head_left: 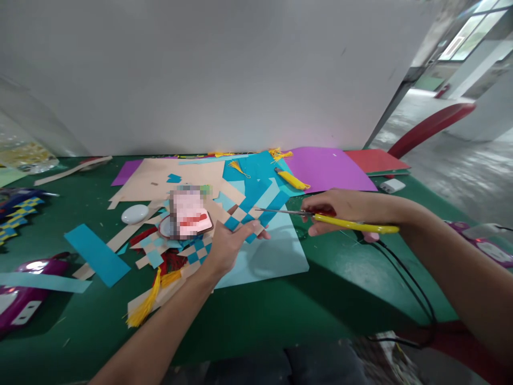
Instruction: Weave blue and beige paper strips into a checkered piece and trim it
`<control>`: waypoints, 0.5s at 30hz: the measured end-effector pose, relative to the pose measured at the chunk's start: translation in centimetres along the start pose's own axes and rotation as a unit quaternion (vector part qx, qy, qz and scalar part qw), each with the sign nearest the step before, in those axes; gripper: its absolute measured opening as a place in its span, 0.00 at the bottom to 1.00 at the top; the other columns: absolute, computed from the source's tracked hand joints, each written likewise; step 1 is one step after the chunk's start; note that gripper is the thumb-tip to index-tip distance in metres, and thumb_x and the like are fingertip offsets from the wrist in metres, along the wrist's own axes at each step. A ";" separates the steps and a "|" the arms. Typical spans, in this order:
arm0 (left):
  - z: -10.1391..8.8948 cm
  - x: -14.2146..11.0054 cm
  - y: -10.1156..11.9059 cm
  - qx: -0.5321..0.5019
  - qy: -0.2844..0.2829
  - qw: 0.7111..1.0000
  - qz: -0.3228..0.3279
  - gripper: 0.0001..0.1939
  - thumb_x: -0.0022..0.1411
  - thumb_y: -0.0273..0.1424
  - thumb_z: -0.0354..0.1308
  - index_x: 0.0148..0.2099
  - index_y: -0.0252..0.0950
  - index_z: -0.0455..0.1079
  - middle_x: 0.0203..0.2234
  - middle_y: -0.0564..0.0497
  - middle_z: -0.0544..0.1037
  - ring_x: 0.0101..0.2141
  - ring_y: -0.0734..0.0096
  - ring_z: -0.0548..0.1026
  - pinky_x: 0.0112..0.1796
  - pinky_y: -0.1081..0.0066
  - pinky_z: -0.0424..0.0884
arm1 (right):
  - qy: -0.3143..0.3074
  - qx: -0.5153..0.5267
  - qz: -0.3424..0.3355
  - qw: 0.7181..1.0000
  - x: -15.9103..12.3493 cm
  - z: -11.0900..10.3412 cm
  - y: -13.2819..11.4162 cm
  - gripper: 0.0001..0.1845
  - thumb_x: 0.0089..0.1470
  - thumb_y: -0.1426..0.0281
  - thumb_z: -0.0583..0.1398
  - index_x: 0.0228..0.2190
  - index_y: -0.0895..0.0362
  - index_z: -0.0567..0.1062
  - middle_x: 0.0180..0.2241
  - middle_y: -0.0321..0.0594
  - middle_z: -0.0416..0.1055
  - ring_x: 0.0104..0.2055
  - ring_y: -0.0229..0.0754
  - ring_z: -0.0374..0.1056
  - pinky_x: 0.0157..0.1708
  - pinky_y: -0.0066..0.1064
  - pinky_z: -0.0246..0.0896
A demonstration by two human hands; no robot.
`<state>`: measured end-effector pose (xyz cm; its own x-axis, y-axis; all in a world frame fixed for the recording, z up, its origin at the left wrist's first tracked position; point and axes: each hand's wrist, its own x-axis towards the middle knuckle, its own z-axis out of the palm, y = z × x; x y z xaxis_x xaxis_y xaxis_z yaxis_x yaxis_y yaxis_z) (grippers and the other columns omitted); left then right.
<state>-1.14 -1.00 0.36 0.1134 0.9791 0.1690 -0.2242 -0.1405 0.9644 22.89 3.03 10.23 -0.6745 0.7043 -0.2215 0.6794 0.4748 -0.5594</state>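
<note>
My left hand [230, 243] grips a woven paper piece [239, 215], a checker of blue and peach strips whose loose ends stick out to the upper right and upper left. In my right hand [326, 211] is a pair of scissors [352, 222] with yellow handles. Its thin blades point left and their tips reach the woven piece's right side. Whether the blades are parted I cannot tell. Beneath the left hand lies a light blue paper sheet [276, 256]. Just left of that hand, a phone [194, 222] with a blurred screen rests on paper scraps.
A yellow utility knife [292, 179] lies beside purple paper [328, 168]. Yellow tassels [146, 299], a blue strip [96, 254] and a white round lid [135, 214] are on the left. A purple device [32, 291] sits at the left edge; a black cable [409, 283] hangs at right.
</note>
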 end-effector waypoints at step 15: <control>-0.1 0.0 -0.5 -0.030 -0.022 0.999 0.007 0.04 0.56 0.28 0.62 0.36 0.35 0.73 0.21 0.54 0.77 0.23 0.68 0.77 0.33 0.64 0.74 | -0.083 -0.041 0.026 0.995 0.1 -1.0 -0.9 0.20 0.51 0.50 0.59 0.33 0.55 0.69 0.24 0.31 0.60 0.22 0.33 0.55 0.23 0.29 0.49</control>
<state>-1.11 -0.88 -0.11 0.1520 0.9693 0.1930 -0.2829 -0.1445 0.9482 22.43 3.19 11.50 -0.6713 0.6360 -0.3807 0.7316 0.4861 -0.4780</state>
